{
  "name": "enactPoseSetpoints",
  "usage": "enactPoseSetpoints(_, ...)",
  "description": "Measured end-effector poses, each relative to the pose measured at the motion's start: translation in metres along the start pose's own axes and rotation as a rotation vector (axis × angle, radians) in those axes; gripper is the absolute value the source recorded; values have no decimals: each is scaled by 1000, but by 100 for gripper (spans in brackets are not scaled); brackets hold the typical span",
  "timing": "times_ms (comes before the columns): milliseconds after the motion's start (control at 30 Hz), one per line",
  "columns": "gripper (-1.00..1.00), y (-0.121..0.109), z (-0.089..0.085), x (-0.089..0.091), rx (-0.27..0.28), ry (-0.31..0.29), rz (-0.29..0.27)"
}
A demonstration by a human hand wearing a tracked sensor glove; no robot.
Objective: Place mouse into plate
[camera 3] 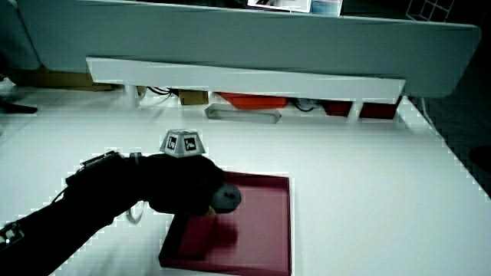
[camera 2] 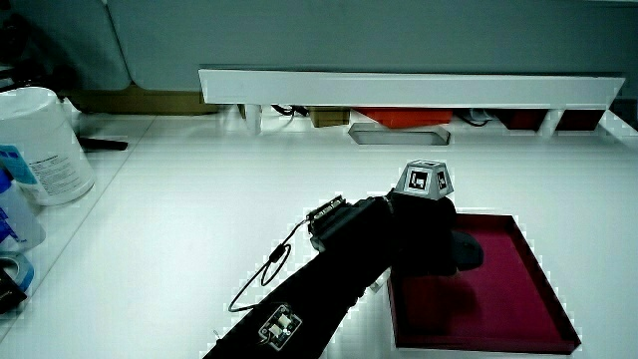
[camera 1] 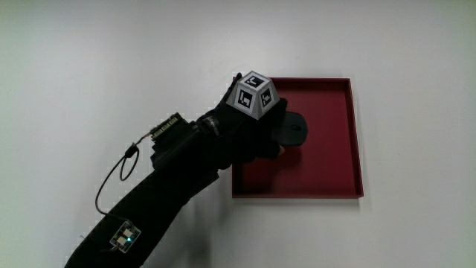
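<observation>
A dark grey mouse (camera 1: 292,128) is in the grasp of the hand (camera 1: 256,130), whose fingers curl around the end of it nearest the forearm. The hand and mouse hover just over the red square plate (camera 1: 336,149), near the plate's edge where the forearm crosses it. A shadow falls on the plate floor under the mouse. In both side views the mouse (camera 2: 467,250) (camera 3: 228,198) sticks out of the hand (camera 2: 424,234) (camera 3: 184,184) above the plate (camera 2: 518,294) (camera 3: 265,226). The patterned cube (camera 1: 253,94) sits on the back of the hand.
A white tub (camera 2: 42,145) stands at the table's edge in a side view. A low white partition (camera 2: 399,88) (camera 3: 245,77) runs along the table, with a grey flat tray (camera 2: 399,134) (camera 3: 242,115) under it. A thin cable loop (camera 1: 119,173) hangs off the forearm.
</observation>
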Motion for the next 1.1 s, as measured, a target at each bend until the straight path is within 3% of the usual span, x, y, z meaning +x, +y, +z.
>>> enactPoseSetpoints(433,0,13,-28,7,-47,66,11)
enactPoseSetpoints(933,0,18,-39,1,-69,38,14)
enactPoseSetpoints(1100,-38,19,-42,-8,-95,9,28)
